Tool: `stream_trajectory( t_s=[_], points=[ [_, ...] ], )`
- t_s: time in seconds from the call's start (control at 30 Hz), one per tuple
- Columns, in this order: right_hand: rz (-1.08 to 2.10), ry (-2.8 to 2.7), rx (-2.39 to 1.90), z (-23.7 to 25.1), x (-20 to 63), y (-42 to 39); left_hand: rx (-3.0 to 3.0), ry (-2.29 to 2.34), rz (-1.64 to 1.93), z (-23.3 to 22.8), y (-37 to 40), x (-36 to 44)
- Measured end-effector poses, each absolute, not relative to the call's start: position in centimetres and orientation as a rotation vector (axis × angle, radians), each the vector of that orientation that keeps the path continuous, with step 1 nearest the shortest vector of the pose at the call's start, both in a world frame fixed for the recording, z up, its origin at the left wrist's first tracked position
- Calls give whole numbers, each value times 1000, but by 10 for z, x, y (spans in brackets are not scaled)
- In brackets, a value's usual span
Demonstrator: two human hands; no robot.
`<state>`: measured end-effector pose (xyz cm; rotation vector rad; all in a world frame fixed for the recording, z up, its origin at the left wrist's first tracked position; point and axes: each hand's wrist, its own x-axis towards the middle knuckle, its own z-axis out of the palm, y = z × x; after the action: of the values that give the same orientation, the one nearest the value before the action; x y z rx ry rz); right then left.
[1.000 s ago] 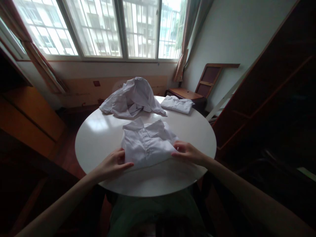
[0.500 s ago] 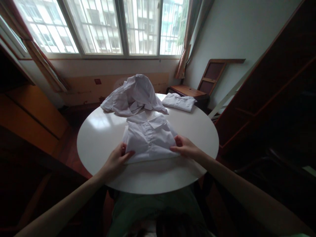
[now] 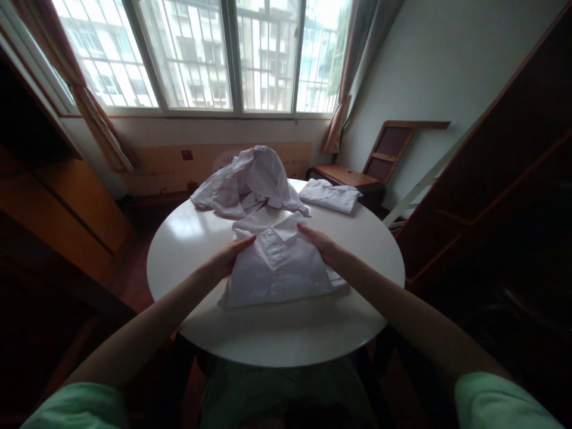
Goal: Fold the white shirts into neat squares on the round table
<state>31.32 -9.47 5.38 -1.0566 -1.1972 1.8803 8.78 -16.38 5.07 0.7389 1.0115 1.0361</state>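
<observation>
While both hands are on the same bit of laundry, quick rundown fwiw: it's a white shirt (image 3: pixel 279 268), folded into a compact block w/ the collar at the far end and the button strip running down the middle, front side up. It's abt in the center of a round white table (image 3: pixel 183 268), near edge roughly facing the person.

L hand (image 3: pixel 231 255) has the upper left side of it, thumb laid on top nr the collar and the other fingers mostly hidden round the edge, so def gripping cloth. R hand (image 3: pixel 325 245) has the opposite side, thumb tip right by the collar, rest of the fingers tucked outta sight, also closed on the fabric. Some loose layers poke out on the right, just below that wrist.

Behind it there's a crumpled white heap (image 3: pixel 252 179) of cloth, v close to the collar, and off to the right a 2nd folded shirt (image 3: pixel 331 195) nr the far rim, apart from the one in hand.

Bkgd: barred window (image 3: pixel 192 65), tied-back curtain (image 3: pixel 92 119) on the left, wooden chair (image 3: pixel 355 174) past the table. Person's got green sleeves (image 3: pixel 78 408) btw.
</observation>
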Motion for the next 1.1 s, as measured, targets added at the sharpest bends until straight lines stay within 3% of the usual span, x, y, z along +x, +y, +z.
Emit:
stream_trajectory(
  t_s=[0.27, 0.5, 0.83, 1.1],
  points=[
    [1255, -1383, -1106, 34, 313, -83, 845, 1132, 1278, 40, -148, 81],
    [1241, -1441, -1060, 22, 314, -80, 889, 1048, 1096, 54, -122, 66],
    [1135, -1411, -1128, 17, 313, -76, 1589, 1660, 1476, 24, -97, 48],
    [1153, -1416, -1161, 17, 317, -76, 1523, 1558, 1452, 16, -93, 44]
  ],
)
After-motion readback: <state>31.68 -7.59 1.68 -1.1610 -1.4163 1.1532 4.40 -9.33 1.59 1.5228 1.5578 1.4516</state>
